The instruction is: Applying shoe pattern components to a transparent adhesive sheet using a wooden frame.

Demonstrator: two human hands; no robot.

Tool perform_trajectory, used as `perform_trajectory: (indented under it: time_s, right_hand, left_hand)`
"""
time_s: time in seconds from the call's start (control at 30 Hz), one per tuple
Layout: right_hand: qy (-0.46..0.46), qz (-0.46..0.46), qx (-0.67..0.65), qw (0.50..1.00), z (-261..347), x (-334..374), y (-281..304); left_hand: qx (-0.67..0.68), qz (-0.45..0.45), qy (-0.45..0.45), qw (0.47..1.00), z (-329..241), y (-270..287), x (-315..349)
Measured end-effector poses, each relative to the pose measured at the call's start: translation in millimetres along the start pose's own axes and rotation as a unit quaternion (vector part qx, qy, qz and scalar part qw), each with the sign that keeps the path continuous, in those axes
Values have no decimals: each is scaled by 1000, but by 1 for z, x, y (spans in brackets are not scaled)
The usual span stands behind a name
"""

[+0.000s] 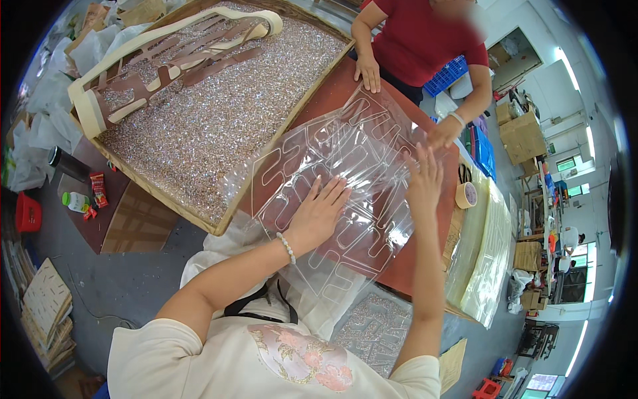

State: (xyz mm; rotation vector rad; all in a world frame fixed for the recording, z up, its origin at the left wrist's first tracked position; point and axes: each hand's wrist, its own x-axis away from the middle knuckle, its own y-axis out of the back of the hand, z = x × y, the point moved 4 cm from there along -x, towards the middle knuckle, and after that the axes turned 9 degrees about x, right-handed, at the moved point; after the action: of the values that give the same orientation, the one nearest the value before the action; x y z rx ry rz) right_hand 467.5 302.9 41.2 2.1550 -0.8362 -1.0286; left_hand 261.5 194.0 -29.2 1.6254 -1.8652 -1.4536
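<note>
A clear plastic sheet (355, 229) with cut or raised rounded outlines lies over the red-brown table and hangs past its near edge. On its middle my left hand (323, 209) rests flat, fingers stretched out. At the sheet's right edge is my right hand (424, 183), its fingers extended upward; whether it presses on the film is hard to see. Across the table a co-worker's hand (367, 72) touches the far corner of the sheet. The co-worker's other hand (444, 132) is close to my right fingertips and slightly blurred.
A wooden-framed tray (286, 126) full of glittering bits stands at the left, with brown and cream cut strips (179, 73) on it. Tape (466, 195) and stacked clear sheets (485, 256) lie at the right. A box with a bottle (76, 201) is at the far left.
</note>
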Motion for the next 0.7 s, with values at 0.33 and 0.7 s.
perform_trajectory:
  time_s: [0.33,0.7]
  right_hand:
    - [320,86,60,941,-85,-44,-89]
    - [-209,67,-185,958,-38,80,-79]
  left_hand:
    - [-34,29,10,999,10,-8,-12]
    - [7,-18,14,1000,-24,-8,8]
